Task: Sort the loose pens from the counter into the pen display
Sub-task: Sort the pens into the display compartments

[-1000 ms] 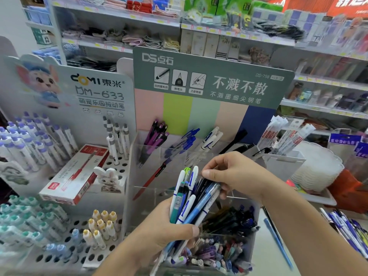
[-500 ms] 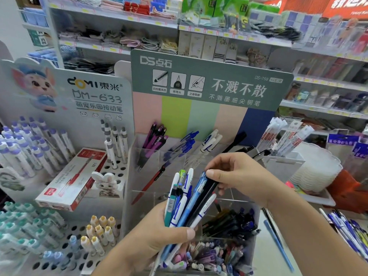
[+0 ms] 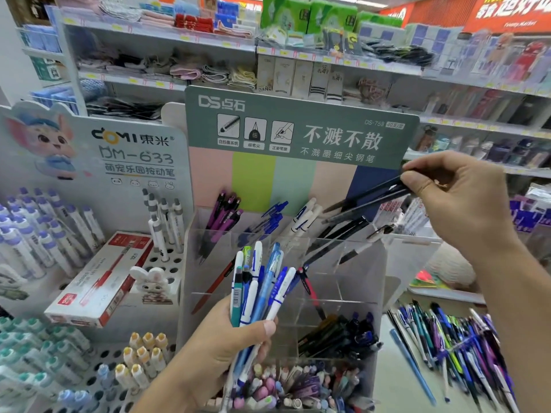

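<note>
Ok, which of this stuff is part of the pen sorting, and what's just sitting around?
In the job:
- black pens pinched by the right hand
- pen bundle gripped by the left hand
- clear pen display
- loose pens on the counter

Lying about:
- red pen box
- rabbit figure
- DOMI rack
- shelves behind

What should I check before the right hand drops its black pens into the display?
1. Right hand has firm grip on black pens: ok, pinched at upper ends.
2. Pen tips point down toward the back right slot: ok.
3. That slot already holds black pens: ok, colours match.
4. Room left in slot: cannot tell.
5. Left hand keeps bundle steady: ok, fingers wrapped around it.
6. Loose pens remain on counter: ok, more to sort.
</note>
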